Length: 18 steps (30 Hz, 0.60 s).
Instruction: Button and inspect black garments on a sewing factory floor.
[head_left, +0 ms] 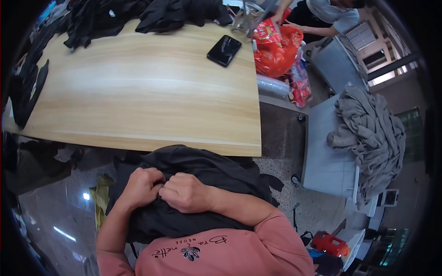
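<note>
A dark black garment (pixel 202 172) is bunched against my chest, just below the near edge of the wooden table (pixel 138 92). My left hand (pixel 140 186) and my right hand (pixel 184 193) sit close together on top of it, both with fingers curled into the fabric and pinching a fold between them. My pink sleeves come in from the lower edge. Part of the garment hangs down out of sight under my arms.
A black phone (pixel 224 50) lies on the table's far right. Dark clothes (pixel 138 14) are heaped along the far edge and left side. A grey garment pile (pixel 373 133) lies on a grey cart at right. Another person reaches into a red bag (pixel 276 50).
</note>
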Tool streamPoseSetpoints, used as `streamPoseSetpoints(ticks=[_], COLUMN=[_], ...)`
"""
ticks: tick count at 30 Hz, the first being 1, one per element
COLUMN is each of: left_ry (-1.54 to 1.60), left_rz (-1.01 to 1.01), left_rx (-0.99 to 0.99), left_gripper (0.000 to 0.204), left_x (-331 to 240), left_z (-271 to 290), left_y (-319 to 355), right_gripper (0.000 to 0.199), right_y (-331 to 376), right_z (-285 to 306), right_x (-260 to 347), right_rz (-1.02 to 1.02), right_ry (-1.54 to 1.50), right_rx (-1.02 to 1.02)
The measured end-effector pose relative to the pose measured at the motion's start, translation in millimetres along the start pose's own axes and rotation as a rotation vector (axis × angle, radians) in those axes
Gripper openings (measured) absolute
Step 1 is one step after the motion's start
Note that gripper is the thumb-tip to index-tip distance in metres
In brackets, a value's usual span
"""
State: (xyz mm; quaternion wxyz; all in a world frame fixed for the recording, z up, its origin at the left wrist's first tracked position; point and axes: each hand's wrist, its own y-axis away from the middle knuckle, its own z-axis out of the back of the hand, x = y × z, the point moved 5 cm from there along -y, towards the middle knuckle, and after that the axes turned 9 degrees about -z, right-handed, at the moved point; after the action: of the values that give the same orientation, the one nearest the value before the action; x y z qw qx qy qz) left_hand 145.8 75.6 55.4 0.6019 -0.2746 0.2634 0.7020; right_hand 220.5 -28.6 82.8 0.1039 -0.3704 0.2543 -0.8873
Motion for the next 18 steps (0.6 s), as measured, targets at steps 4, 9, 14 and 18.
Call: streamPoseSetpoints(ticks=[4,9,14,18], left_ry=[0.531,0.828,0.586,0.762], left_rz=[0.089,0.147,0.165,0.214], left_rx=[-0.103,-0.125,-0.080,-0.063], left_gripper=[0.010,0.007,0.009,0.008], left_x=[16,25,31,31], left_z=[-6,-5,-2,-5], left_y=[0,7,15,12], right_gripper=[0.013,0.008,0.007,0.007], right_y=[1,3,6,5], right_z=[8,1,-8,-8], right_x=[2,-5,-13,-14], right_rz=[-0.025,-0.044,-0.125,-0.108], right_ry=[0.056,0.145,0.143,0.107], right_rx=[-0.045,0.068,0.237,0.211])
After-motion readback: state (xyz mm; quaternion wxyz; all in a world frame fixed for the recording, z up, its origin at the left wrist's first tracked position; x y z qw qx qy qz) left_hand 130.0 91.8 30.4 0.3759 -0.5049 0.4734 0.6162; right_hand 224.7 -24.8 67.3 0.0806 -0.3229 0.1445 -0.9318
